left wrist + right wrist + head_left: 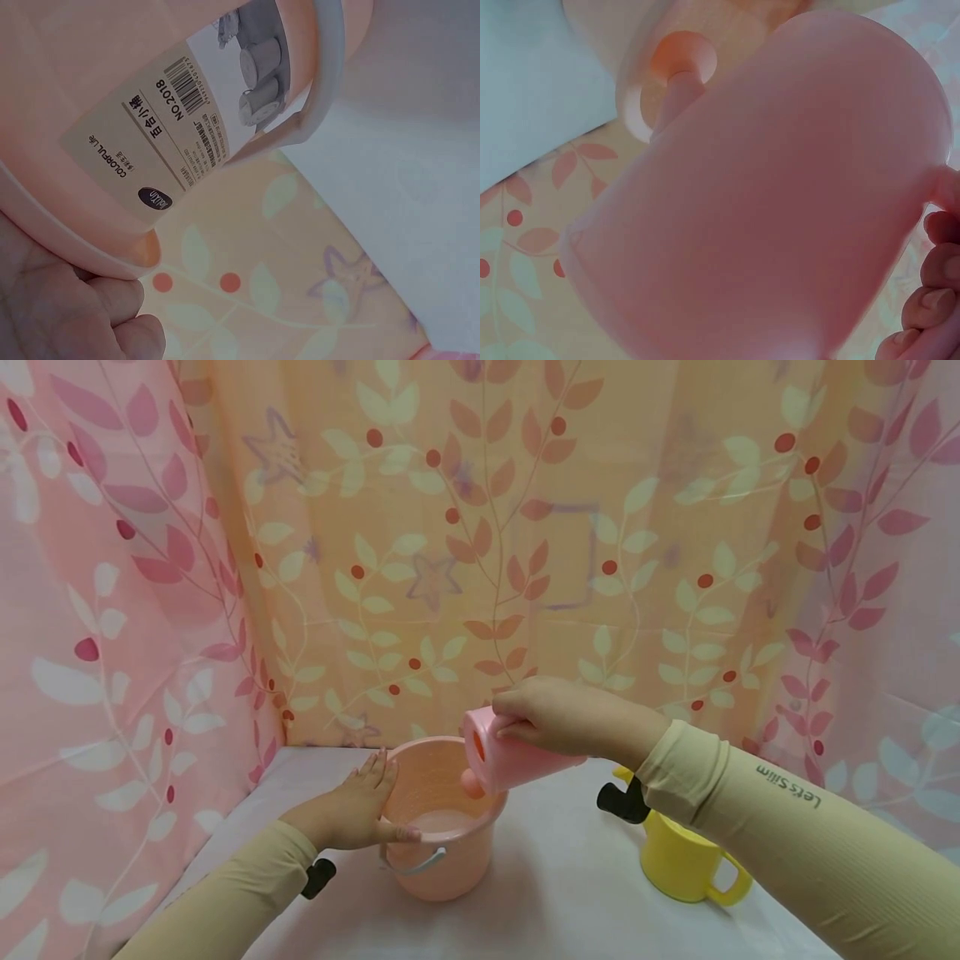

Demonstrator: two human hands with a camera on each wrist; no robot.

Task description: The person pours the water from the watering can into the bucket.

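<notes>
A pink watering can [528, 764] is held tilted over the right side of a peach bucket [446, 872]. My right hand [566, 714] grips the can by its handle; in the right wrist view curled fingers [930, 307] show at the handle beside the can's body [772, 195]. Its flared spout [472, 783] points down into the bucket's mouth. On the bucket's left rim lies my left hand [348, 810], thumb over the near edge and fingers along the far side. Whether water is flowing I cannot tell.
A yellow watering can [678, 860] stands on the white tabletop [570, 885] at the right, partly behind my right forearm. The bucket's pale handle [423, 864] hangs down in front, and a printed label [165, 127] covers part of its side. Floral curtains [480, 568] enclose the table.
</notes>
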